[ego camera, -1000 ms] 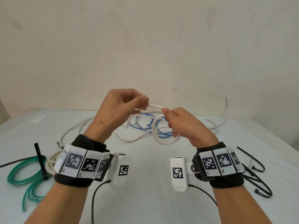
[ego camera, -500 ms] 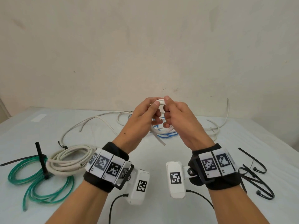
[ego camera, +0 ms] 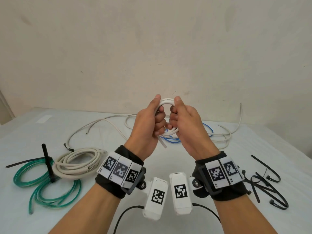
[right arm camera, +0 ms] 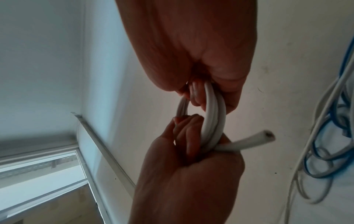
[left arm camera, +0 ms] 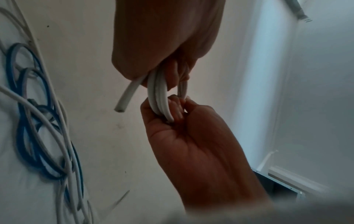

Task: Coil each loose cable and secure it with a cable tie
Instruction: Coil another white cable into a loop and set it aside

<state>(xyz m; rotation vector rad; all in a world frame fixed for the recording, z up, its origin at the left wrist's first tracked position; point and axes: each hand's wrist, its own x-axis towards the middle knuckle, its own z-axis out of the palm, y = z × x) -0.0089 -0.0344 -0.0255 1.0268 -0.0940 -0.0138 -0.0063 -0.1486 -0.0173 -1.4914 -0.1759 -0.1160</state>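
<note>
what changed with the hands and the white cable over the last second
The left hand moved right to meet the right hand, and both now grip the small white coil, one on each side, its cut end sticking out below. The green coil, beige coil and black ties lie unmoved.

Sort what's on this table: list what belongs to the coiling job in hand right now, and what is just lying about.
In hand now:
- small white cable coil, gripped by left hand and right hand
- loose black cable ties, one needed next

Lying about:
- green tubing coil, already tied
- thick cream cable coil
- uncoiled blue cable
- uncoiled white cables
</note>
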